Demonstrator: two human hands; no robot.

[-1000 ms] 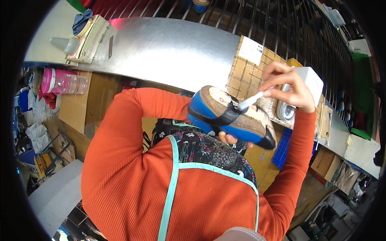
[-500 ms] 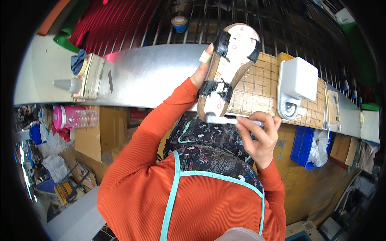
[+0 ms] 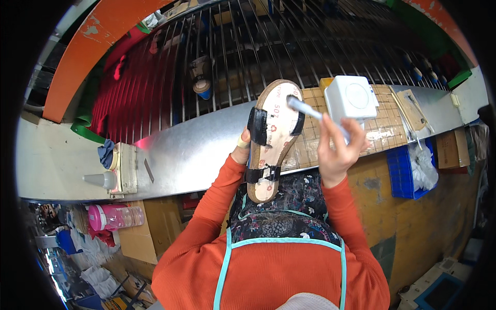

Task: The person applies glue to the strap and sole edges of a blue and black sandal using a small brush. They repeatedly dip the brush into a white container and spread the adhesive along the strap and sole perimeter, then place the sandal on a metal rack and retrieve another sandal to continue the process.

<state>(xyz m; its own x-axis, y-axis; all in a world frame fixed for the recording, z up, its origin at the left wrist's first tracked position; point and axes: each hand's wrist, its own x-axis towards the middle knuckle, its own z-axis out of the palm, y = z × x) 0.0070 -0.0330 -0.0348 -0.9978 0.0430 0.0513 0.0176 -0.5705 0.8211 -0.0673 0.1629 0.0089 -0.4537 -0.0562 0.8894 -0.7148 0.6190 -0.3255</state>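
Note:
A sandal upper on its last (image 3: 276, 132), pale underside facing up with black straps folded over its edges, stands out in front of me. My left hand (image 3: 241, 148) grips it from the left side; a pale wrap is on one finger, and most of the fingers are hidden behind it. In my right hand (image 3: 338, 150) is a slim white-handled brush (image 3: 310, 110), pinched between thumb and fingers. Its bristle end touches or hovers just over the upper right part of the underside; I cannot tell which.
A white container (image 3: 352, 98) stands on the taped cardboard (image 3: 382, 121) to the right. Beyond the metal bench (image 3: 194, 139) run slats (image 3: 227, 51) carrying another shoe (image 3: 202, 87). At left are a wooden block (image 3: 126, 170) and a grey cone (image 3: 101, 180). A blue crate (image 3: 402, 173) hangs at lower right.
The brush has moved from the narrow near end of the underside up to its wide far end. The sandal sits lower in the picture as the view has tilted up.

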